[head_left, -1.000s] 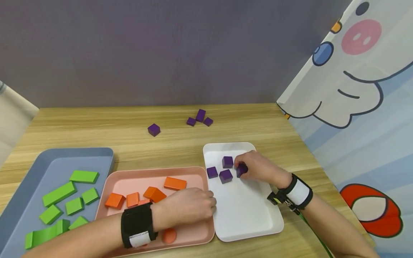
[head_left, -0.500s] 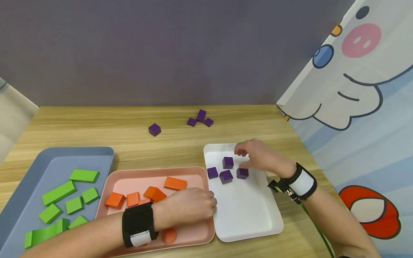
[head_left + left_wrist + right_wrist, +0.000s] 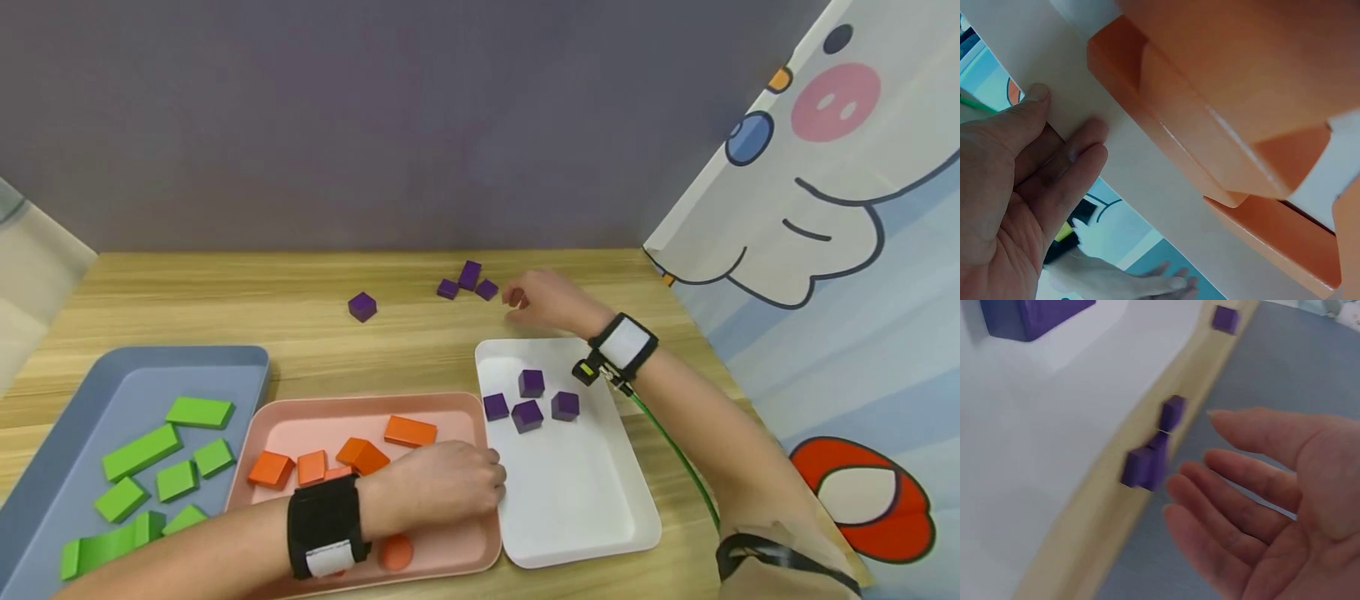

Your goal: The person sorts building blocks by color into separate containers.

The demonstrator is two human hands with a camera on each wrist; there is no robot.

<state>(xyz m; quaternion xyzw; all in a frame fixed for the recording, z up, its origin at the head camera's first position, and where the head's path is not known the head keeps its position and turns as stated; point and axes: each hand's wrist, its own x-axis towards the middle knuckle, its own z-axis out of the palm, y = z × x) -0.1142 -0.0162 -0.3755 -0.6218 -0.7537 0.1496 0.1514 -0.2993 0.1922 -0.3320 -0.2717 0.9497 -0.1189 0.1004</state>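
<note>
My right hand [image 3: 551,300], fingers loosely bent and holding nothing, is over the wood behind the white tray [image 3: 577,500]. Just left of its fingertips lie a small purple block [image 3: 487,289], a longer purple block [image 3: 470,275] and another small purple block [image 3: 447,289]; in the right wrist view this purple cluster [image 3: 1138,467] is blurred. A purple cube [image 3: 362,307] sits apart to the left. Several purple cubes [image 3: 528,416] stand inside the white tray. My left hand [image 3: 450,483] rests loosely at the right rim of the pink tray [image 3: 360,408], thumb apart from the fingers [image 3: 1088,162].
Several orange blocks [image 3: 410,431] and an orange round piece [image 3: 396,552] lie in the pink tray. A blue-grey tray [image 3: 258,367] at the left bears several green blocks [image 3: 141,452]. A grey panel [image 3: 375,125] borders the table's back, and a printed curtain [image 3: 840,250] the right. A green cable [image 3: 675,450] trails along my right forearm.
My right hand has let go of a purple cube in the white tray, lifted away, and moved back and left toward the purple blocks behind. The left hand has stayed put.
</note>
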